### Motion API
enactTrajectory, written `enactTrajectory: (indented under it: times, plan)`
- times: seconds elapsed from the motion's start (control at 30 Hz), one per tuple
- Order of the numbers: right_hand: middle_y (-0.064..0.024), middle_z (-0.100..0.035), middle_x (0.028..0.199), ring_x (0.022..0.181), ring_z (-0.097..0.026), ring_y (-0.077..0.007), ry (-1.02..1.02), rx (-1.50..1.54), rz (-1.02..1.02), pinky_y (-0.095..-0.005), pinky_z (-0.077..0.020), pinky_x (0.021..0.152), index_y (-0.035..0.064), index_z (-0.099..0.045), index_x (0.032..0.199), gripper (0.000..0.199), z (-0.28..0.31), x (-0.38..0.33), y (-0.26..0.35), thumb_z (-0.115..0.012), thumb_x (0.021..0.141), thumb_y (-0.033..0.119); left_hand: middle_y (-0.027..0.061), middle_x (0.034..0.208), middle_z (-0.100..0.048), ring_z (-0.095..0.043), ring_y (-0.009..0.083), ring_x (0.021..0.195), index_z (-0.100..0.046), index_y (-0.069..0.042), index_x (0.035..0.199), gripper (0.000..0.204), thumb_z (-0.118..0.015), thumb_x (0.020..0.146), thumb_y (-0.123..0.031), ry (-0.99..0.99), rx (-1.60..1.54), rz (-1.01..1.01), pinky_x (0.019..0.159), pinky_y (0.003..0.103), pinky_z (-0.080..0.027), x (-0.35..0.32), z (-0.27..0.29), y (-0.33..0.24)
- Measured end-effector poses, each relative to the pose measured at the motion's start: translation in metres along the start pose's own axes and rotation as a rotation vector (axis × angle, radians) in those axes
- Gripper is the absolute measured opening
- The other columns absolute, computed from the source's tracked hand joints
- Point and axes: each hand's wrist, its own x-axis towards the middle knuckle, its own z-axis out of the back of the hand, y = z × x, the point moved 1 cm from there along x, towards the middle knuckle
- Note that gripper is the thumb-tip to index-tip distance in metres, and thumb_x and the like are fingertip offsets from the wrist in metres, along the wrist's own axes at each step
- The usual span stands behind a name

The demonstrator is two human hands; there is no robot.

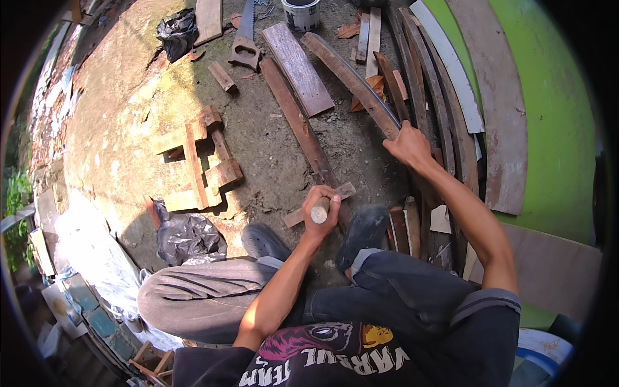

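My left hand (320,211) is closed around a round wooden handle (319,213), seen end-on; whatever is at its lower end is hidden. Beneath that hand, a short wood strip (347,190) lies crosswise over a long narrow brown board (298,126) on the ground. To the right, my right hand (411,147) grips the near end of a long wooden plank (351,80) with a dark edge, which slants away to the far left. A wide reddish-brown board (298,69) lies between the narrow board and the plank.
Left of the boards sits a small nailed wooden frame (196,161). A handsaw (245,48), a wood block (222,77) and a paint bucket (301,14) are farther off. Long boards (445,97) line the right side by a green surface (554,116). A black plastic bag (188,237) lies near my knee.
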Motion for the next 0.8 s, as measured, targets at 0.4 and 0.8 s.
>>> enactTrajectory:
  times: [0.4, 0.8]
  plan:
    - [-0.0190, -0.045, 0.139, 0.129, -0.042, -0.0391, -0.112, 0.176, 0.761, -0.0489, -0.0310, 0.110, 0.0054, -0.040, 0.142, 0.079, 0.013, -0.040, 0.052, -0.070, 0.071, 0.023, 0.0118, 0.115, -0.059, -0.056, 0.0330, 0.100, -0.061, -0.006, 0.101, 0.041, -0.075, 0.080, -0.038, 0.696, 0.547, -0.257, 0.084, 0.042, -0.044, 0.042, 0.061, -0.031]
    - [-0.0106, -0.066, 0.094, 0.093, -0.064, -0.0287, 0.235, 0.606, 0.839, -0.0384, -0.0483, 0.084, 0.0047, -0.061, 0.094, 0.025, -0.028, -0.130, 0.121, -0.077, 0.081, 0.019, 0.0148, 0.121, -0.056, -0.054, 0.0310, 0.110, -0.052, -0.002, 0.126, 0.062, -0.069, 0.082, -0.041, 0.611, 0.601, -0.259, 0.096, 0.042, -0.039, 0.016, 0.092, 0.017]
